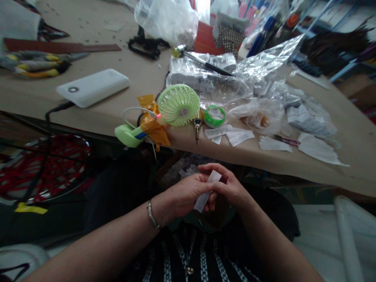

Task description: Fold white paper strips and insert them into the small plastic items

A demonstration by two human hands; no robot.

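Both hands meet over my lap, just below the table's front edge. A narrow white printed paper strip [202,201] slants between them. My left hand [188,192], with a metal bangle on its wrist, is closed on the strip with the thumb on top. From the other side my right hand [235,190] grips the same strip, its thumb lying across the middle. Some fingertips are hidden behind the paper. Beyond the hands, more printed paper strips [239,135] lie at the table edge, beside a round green-rimmed tub [214,116] and a pointed metal-tipped tool [197,131].
A light green fan [179,105] is taped at the table edge, near a white power bank [94,88] with a cable. Plastic bags [258,113], a hammer [205,62] and pliers [38,64] lie behind. Below the table sits a box of paper scraps [183,166].
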